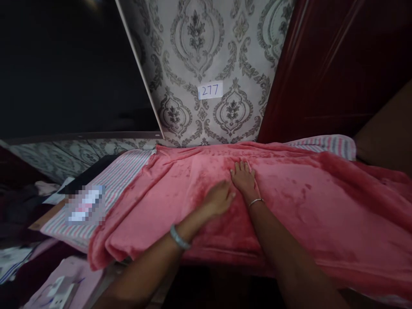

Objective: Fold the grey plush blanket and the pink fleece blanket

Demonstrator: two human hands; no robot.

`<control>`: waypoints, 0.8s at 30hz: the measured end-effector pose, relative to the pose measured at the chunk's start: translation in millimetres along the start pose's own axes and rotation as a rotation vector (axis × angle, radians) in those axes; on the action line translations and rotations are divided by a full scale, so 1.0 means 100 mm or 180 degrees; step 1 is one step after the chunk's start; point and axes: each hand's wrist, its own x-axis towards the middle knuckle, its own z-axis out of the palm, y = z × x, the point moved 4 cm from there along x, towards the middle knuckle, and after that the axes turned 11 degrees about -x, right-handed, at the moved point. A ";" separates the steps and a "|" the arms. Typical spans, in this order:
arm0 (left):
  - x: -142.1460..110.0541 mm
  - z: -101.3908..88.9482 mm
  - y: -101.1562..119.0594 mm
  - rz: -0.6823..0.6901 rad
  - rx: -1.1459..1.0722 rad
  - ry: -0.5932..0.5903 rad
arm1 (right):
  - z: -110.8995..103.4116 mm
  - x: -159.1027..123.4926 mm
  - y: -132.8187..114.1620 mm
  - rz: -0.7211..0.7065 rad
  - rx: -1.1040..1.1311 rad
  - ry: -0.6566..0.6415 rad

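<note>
A pink plush blanket [154,201] lies spread across a long surface, with creases and darker brushed patches in its pile. My right hand [243,177] rests flat on the middle of it, fingers apart; a thin bracelet circles that wrist. To its left, my left hand [219,198] is over the same part of the blanket, palm down and slightly blurred, holding nothing that I can see. It wears a pale blue-green band [179,237] on the wrist. Beneath the blanket's left end, a striped cloth [128,171] shows.
A large dark television screen [74,68] stands at the back left. Patterned wallpaper [196,38] bears a paper marked 277 [210,90]. A dark red panel [334,64] rises at the right. Clothes and a white power strip [62,294] lie at the lower left.
</note>
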 end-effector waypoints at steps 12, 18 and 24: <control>0.85 0.35 -0.60 -0.0372 0.0705 0.0424 | 0.05 0.01 0.02 -0.0139 -0.0124 -0.0090; 0.91 -0.03 -1.02 -0.0775 0.0974 0.0302 | 0.08 0.05 0.04 -0.0044 0.0038 -0.0182; 0.79 -0.38 -1.47 -0.1322 0.0706 0.0525 | 0.11 0.07 0.03 -0.0051 0.0124 -0.0208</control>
